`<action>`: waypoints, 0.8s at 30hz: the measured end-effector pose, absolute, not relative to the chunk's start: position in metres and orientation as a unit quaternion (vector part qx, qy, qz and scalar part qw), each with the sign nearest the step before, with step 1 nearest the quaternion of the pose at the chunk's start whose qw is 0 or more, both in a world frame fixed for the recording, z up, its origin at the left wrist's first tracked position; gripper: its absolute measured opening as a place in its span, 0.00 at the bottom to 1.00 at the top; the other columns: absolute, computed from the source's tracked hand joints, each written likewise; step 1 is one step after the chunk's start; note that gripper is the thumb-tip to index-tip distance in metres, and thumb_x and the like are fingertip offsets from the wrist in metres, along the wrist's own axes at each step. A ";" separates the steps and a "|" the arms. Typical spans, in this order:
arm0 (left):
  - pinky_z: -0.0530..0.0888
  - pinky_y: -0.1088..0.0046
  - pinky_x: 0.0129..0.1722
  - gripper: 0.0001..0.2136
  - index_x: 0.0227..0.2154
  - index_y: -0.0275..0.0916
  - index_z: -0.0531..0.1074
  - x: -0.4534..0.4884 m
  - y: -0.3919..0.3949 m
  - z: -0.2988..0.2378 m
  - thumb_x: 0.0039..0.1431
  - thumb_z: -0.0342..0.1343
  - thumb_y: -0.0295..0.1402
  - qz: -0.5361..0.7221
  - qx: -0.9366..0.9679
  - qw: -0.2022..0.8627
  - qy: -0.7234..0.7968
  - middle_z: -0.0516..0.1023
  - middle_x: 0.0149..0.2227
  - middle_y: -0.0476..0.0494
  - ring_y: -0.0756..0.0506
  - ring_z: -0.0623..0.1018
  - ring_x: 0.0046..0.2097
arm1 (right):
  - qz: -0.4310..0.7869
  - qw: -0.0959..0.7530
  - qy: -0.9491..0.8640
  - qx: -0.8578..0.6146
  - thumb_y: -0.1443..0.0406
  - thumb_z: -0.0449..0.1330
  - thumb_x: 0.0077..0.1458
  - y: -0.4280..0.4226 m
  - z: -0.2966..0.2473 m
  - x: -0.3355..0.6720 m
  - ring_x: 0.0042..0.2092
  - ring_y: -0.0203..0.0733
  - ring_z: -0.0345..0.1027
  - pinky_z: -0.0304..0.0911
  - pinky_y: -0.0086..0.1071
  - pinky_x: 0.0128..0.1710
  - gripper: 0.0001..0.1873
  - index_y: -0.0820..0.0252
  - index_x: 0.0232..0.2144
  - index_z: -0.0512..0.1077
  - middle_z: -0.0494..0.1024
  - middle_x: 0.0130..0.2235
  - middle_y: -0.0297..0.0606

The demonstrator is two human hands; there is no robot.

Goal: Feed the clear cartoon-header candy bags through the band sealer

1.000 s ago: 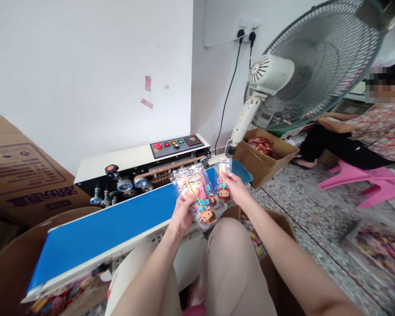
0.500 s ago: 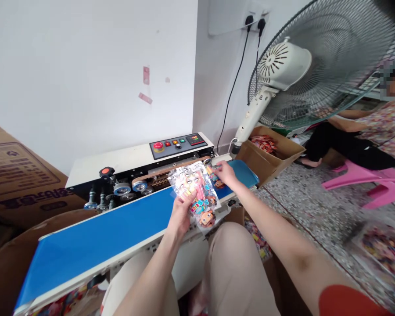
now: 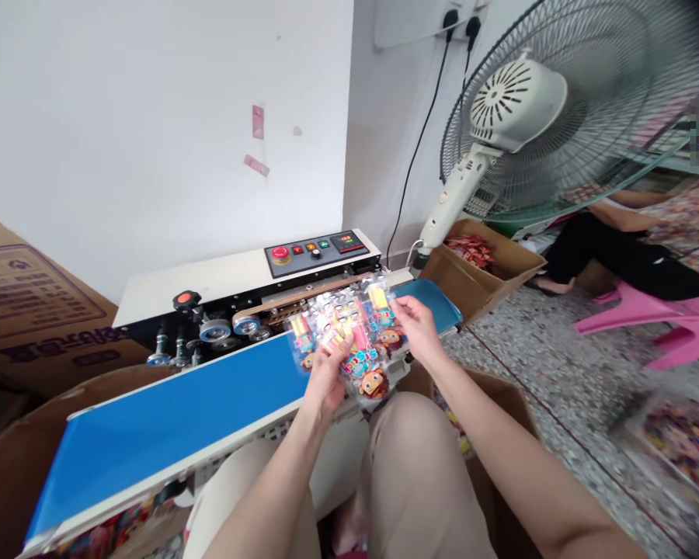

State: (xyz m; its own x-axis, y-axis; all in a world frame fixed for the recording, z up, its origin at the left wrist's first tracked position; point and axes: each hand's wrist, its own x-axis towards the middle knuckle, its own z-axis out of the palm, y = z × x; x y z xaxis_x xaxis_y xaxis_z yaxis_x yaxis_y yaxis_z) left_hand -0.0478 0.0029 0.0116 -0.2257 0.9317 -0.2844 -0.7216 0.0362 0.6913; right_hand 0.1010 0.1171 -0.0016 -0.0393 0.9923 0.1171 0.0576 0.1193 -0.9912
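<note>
My left hand (image 3: 328, 373) is closed on a fanned stack of clear printed plastic packets (image 3: 361, 361) with a cartoon face and colourful sticks. The stack is over the blue conveyor belt (image 3: 192, 415) of a band sealing machine (image 3: 210, 283). With thumb and fingers pinched, my right hand (image 3: 418, 326) grips the edge of a single packet (image 3: 383, 310) at the stack's right side. Another packet (image 3: 301, 341) shows left of the stack, near the rollers, partly hidden by it.
A control panel (image 3: 318, 252) with a red stop button tops the machine. A large fan (image 3: 518, 105) leans in at right, by a carton (image 3: 483, 260) of packets. Beyond, a person sits near a pink stool (image 3: 646, 314). A big carton (image 3: 40, 303) stands at left.
My right hand has moved slightly right and down, with a packet in its fingers. A packet has come into view on the left side of the stack. The view has shifted slightly.
</note>
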 end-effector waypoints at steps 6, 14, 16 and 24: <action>0.77 0.65 0.43 0.22 0.44 0.36 0.75 -0.052 0.004 0.013 0.44 0.69 0.35 0.679 0.137 0.616 0.376 0.82 0.38 0.40 0.40 0.82 0.39 | 0.241 0.428 -0.615 -0.617 0.56 0.58 0.49 0.176 -0.018 0.129 0.29 0.42 0.69 0.62 0.34 0.31 0.11 0.56 0.24 0.69 0.75 0.25 0.38; 0.76 0.63 0.46 0.21 0.44 0.35 0.75 -0.053 0.006 0.010 0.45 0.68 0.35 0.685 0.136 0.605 0.383 0.82 0.41 0.37 0.38 0.81 0.42 | 0.206 0.334 -0.702 -0.594 0.60 0.58 0.53 0.175 -0.004 0.097 0.36 0.47 0.71 0.63 0.37 0.38 0.08 0.58 0.30 0.73 0.78 0.32 0.43; 0.76 0.62 0.46 0.21 0.43 0.34 0.75 -0.053 0.007 0.009 0.45 0.68 0.35 0.687 0.136 0.602 0.384 0.82 0.41 0.37 0.38 0.81 0.42 | 0.261 0.378 -0.708 -0.536 0.54 0.55 0.56 0.151 0.006 0.090 0.36 0.45 0.71 0.63 0.35 0.37 0.15 0.57 0.35 0.74 0.78 0.34 0.42; 0.76 0.62 0.47 0.22 0.45 0.35 0.75 -0.049 0.007 0.011 0.45 0.68 0.35 0.677 0.136 0.622 0.371 0.82 0.42 0.37 0.37 0.81 0.43 | 0.461 0.454 -0.624 -0.438 0.45 0.57 0.52 0.094 0.020 0.084 0.28 0.39 0.67 0.61 0.30 0.28 0.23 0.58 0.26 0.72 0.74 0.26 0.34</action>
State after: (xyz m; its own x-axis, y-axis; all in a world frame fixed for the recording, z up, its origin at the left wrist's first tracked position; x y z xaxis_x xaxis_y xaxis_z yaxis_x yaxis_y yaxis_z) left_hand -0.0485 0.0070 0.0115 -0.1905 0.9417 -0.2773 -0.7402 0.0478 0.6707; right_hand 0.0838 0.0940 0.0202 -0.2039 0.9654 0.1629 0.1289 0.1914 -0.9730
